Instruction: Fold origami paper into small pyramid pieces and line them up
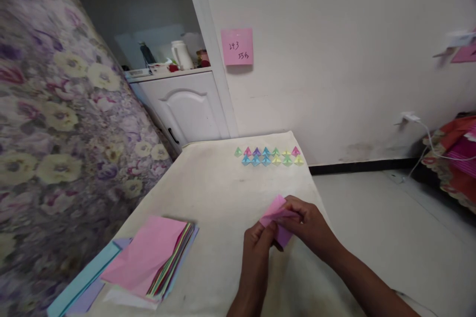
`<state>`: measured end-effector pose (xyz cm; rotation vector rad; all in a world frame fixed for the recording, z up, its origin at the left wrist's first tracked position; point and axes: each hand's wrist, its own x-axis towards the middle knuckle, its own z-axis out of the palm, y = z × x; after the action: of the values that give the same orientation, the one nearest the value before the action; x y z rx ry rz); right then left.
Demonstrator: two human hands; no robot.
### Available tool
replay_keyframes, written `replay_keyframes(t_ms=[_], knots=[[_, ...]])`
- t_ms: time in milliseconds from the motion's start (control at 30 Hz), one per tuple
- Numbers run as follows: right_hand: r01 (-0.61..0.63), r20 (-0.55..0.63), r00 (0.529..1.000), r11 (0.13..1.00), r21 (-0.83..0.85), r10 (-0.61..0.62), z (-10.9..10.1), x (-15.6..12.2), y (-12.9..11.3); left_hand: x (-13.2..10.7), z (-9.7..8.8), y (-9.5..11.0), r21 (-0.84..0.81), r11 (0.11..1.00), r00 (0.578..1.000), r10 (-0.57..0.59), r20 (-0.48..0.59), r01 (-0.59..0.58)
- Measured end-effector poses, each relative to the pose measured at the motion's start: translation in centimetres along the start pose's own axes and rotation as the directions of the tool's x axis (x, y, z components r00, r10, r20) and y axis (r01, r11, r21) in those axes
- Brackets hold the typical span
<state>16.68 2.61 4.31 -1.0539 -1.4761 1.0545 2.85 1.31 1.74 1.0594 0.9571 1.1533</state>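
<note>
Both my hands hold a small folded pink paper (275, 210) above the white table (215, 193). My left hand (258, 240) pinches its near edge from below. My right hand (308, 225) grips its right side with curled fingers. A stack of coloured paper sheets (150, 257), pink on top, lies on the table to the left of my hands. Two rows of several small folded paper shapes (269, 156) in mixed colours sit at the table's far end.
A floral-patterned fabric surface (55, 133) rises along the left. A pink note (237, 46) is stuck on the wall. A white cabinet (182, 104) with a jug stands behind. A cable and plug (411, 119) and red fabric (455, 158) are at right.
</note>
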Motion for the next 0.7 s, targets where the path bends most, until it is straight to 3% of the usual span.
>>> replay_keyframes(t_ms=[267,700], knots=[[0.013,0.061,0.998,0.995,0.101,-0.02,0.0,-0.1,0.0,-0.1,0.2,0.6,-0.104,0.993,0.998,-0.059,0.006,0.06],[0.207,0.114,0.974,0.973,-0.103,-0.195,-0.5,-0.4,0.6,0.2,-0.1,1.4,-0.142,0.979,0.988,-0.137,0.064,0.145]])
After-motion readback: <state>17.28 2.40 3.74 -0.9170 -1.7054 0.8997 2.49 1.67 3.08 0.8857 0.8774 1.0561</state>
